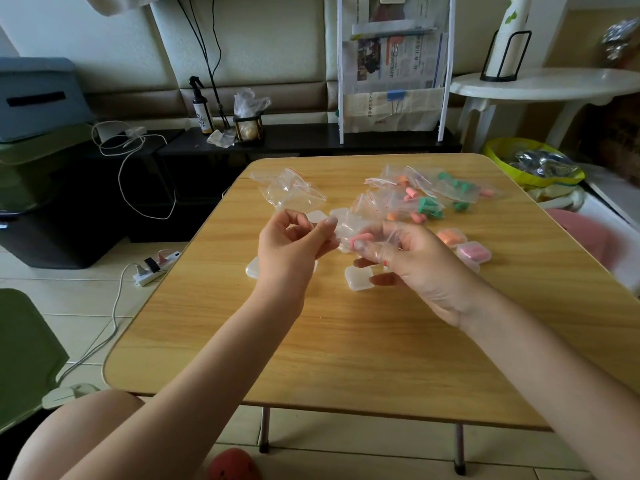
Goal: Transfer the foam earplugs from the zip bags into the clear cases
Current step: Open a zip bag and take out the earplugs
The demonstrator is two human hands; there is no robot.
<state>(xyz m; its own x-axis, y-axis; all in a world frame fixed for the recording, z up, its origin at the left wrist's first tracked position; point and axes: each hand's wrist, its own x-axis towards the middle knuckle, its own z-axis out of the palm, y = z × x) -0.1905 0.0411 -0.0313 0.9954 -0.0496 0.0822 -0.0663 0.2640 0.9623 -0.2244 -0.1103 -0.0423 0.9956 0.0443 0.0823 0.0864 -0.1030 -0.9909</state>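
Above the middle of the wooden table, both hands hold one small clear zip bag with a pink earplug inside. My left hand pinches its left edge. My right hand grips its right side, thumb over the plastic. Below them lies a shut clear case; another case peeks out beside my left wrist. Filled cases sit to the right, one with orange plugs and one with pink plugs. Bags with orange and green earplugs lie behind.
Empty zip bags are piled at the table's far left. A white side table and a yellow bowl stand to the right. A power strip and cables lie on the floor at left, near a dark bin.
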